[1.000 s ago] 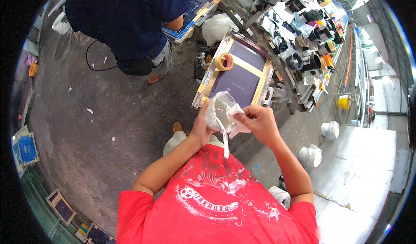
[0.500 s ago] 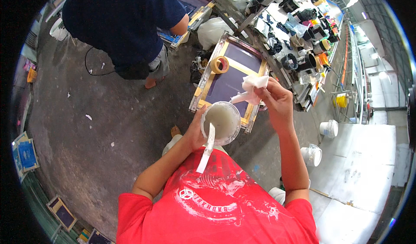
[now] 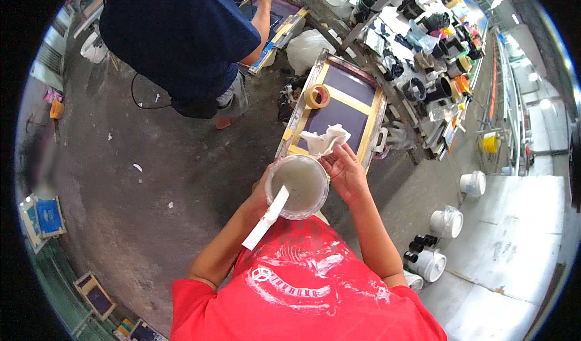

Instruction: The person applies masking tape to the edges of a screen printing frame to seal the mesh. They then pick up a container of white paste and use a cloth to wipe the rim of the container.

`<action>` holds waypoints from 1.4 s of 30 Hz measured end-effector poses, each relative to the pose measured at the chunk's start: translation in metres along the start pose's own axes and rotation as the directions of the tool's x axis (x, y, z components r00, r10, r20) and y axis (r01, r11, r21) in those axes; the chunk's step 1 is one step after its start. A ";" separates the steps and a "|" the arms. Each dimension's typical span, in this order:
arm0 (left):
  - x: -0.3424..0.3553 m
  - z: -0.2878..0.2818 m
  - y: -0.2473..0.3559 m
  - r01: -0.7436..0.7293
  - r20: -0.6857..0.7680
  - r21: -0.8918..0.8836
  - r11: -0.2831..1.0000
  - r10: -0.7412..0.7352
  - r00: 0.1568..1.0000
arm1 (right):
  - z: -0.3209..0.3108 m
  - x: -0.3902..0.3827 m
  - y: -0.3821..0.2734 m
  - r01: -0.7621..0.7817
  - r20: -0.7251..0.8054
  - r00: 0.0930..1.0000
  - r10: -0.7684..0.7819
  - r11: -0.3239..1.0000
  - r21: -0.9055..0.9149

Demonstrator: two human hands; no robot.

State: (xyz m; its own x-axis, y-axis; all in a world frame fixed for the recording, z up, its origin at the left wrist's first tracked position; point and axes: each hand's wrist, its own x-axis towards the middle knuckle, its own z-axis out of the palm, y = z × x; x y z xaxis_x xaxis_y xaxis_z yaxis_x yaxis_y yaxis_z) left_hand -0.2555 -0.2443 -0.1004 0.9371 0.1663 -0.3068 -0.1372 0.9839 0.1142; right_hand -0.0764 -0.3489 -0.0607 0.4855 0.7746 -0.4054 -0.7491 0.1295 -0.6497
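Observation:
My left hand (image 3: 263,183) holds a clear plastic cup (image 3: 305,180) of cloudy greyish liquid, with a white strip (image 3: 266,219) leaning out over its rim. At the cup's right side, my right hand (image 3: 345,174) has its fingers loosely stretched. A crumpled white tissue (image 3: 325,136) is just beyond its fingertips; I cannot tell whether they touch it. Behind lies a purple screen frame (image 3: 345,75) edged with tan tape, carrying a tape roll (image 3: 316,96).
A co-worker in navy (image 3: 169,38) works at another screen (image 3: 272,20). A crowded table (image 3: 384,35) of containers runs along the right. White buckets (image 3: 446,222) stand right of me beside white boards (image 3: 514,232). More screens (image 3: 45,216) are at the left.
My right hand has dropped from higher up to beside the cup, its fingers loosened from the tissue. The cup shifted slightly down and left. The co-worker's arm has risen.

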 end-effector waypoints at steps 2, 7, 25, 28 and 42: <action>-0.003 0.000 0.003 0.003 -0.068 0.081 0.997 0.002 0.998 | 0.005 -0.004 0.009 0.010 0.066 0.998 -0.007 0.998 -0.054; -0.005 -0.015 0.009 -0.038 -0.011 0.180 0.983 0.041 0.999 | 0.029 -0.010 0.006 0.047 0.120 0.993 -0.014 0.959 -0.281; -0.029 -0.074 -0.001 -0.243 0.074 -0.091 0.966 0.250 0.966 | 0.062 0.013 0.028 0.220 0.402 0.905 0.139 0.656 -0.722; -0.039 -0.082 0.000 -0.333 0.027 -0.009 0.943 0.334 0.942 | 0.077 0.020 0.045 0.177 0.367 0.920 0.136 0.690 -0.702; -0.083 -0.045 0.045 -0.019 0.419 -0.152 0.988 0.082 0.904 | 0.036 0.042 0.061 0.064 0.028 0.998 -0.059 0.962 -0.266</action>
State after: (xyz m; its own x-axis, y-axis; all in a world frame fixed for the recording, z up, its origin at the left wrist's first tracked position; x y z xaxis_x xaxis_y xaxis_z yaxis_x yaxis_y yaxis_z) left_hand -0.3542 -0.2112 -0.1122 0.9707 0.2036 0.1274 -0.2021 0.9791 -0.0246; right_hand -0.1183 -0.2858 -0.0941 0.5156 0.7828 -0.3484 -0.5694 0.0093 -0.8220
